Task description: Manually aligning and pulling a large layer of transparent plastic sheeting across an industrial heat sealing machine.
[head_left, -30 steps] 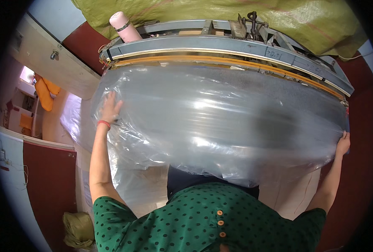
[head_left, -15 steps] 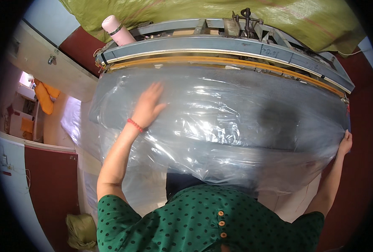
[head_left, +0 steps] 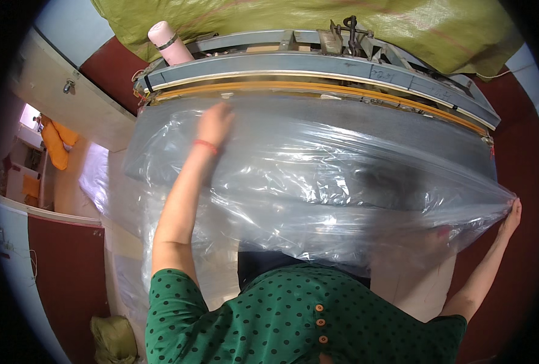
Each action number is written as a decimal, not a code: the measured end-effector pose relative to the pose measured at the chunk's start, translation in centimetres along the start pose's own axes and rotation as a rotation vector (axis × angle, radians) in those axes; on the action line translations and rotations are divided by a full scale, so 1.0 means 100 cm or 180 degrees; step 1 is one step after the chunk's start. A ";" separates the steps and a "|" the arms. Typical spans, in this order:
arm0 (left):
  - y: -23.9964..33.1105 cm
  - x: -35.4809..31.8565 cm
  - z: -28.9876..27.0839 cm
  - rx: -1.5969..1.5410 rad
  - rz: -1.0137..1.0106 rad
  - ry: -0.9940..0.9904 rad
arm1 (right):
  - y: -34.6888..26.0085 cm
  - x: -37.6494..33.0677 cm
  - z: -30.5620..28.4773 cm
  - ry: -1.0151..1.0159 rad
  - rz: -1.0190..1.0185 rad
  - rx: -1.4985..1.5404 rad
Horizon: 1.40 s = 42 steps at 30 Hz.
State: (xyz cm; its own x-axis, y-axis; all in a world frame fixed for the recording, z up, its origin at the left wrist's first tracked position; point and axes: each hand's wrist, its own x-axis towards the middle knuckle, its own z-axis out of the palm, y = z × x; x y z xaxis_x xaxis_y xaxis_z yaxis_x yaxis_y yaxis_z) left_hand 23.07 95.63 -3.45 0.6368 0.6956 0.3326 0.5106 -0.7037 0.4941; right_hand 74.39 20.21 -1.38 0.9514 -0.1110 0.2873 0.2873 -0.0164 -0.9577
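Note:
A large clear plastic sheet (head_left: pixel 269 176) lies wrinkled and shiny over a dark grey flat surface (head_left: pixel 397 124), its near part hanging in front of me. My right hand (head_left: pixel 513 212) is closed on the sheet's right edge, pulling creases into a point there. Near the sheet's far left part, my left hand (head_left: pixel 215 124) rests on or just over the plastic. Blur smears its fingers, so their grip cannot be told. A red bead bracelet (head_left: pixel 206 145) circles the left wrist.
Beyond the sheet runs a grey metal frame (head_left: pixel 251 64) with orange strips (head_left: pixel 269 87) along it. A pink bottle (head_left: pixel 170 43) and a dark metal clamp (head_left: pixel 351 37) stand at the frame. Yellow-green tarpaulin (head_left: pixel 269 15) covers the back. A pale door (head_left: pixel 75 91) stands left.
My left hand has slid away from me across the sheet, toward its far edge. My right hand has moved outward and slightly nearer, drawing the right edge into tighter creases.

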 end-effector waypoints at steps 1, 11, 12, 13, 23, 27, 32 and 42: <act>-0.002 0.000 -0.001 0.0051 0.0013 -0.0063 | -0.003 -0.003 0.005 0.0001 -0.0002 -0.0002; 0.002 0.033 -0.013 -0.2507 -0.1132 0.1313 | 0.004 0.020 0.138 0.0572 0.0401 -0.0436; -0.084 0.029 -0.029 0.0054 0.0075 0.1720 | 0.005 0.005 0.199 0.0360 -0.0344 -0.1581; -0.036 0.041 -0.008 -0.2341 -0.1223 0.1568 | 0.002 -0.001 0.205 0.0285 -0.0555 -0.3077; -0.160 0.083 0.016 -0.1898 -0.0816 0.1788 | 0.075 0.001 0.298 0.0762 -0.0532 -0.0677; -0.171 0.081 0.013 -0.1875 -0.0690 0.1922 | 0.086 0.009 0.296 0.1199 -0.0855 -0.1557; -0.120 0.080 0.001 -0.2355 -0.1286 0.1959 | 0.052 0.012 0.286 0.1024 -0.0061 -0.0090; -0.102 0.058 -0.022 -0.2191 -0.1066 0.1755 | -0.027 -0.052 0.354 0.1170 -0.1973 -0.1213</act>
State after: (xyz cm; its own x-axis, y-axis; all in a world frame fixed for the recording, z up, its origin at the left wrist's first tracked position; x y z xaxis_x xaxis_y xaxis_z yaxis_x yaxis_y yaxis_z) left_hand 20.32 107.15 -4.77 0.0656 0.9405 0.3335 0.0520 -0.3369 0.9401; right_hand 72.61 55.97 0.28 0.5157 -0.2886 0.8067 0.6292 -0.5115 -0.5852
